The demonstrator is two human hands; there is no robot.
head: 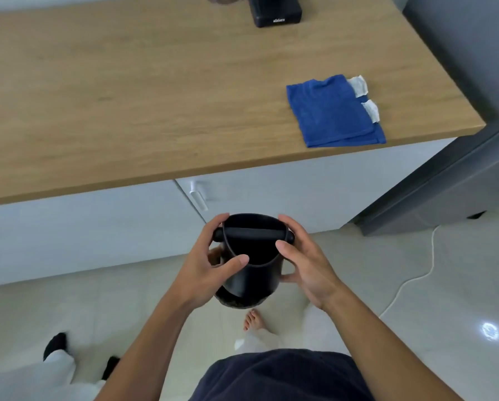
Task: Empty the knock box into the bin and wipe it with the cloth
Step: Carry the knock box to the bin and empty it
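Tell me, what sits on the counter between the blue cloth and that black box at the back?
Nothing: in the head view, only bare wooden counter runs from the blue cloth to the black box.

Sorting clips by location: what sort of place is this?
Probably a home kitchen or coffee corner: a wooden countertop over white cabinets, a blue cloth on it, and a black knock box held in both hands.
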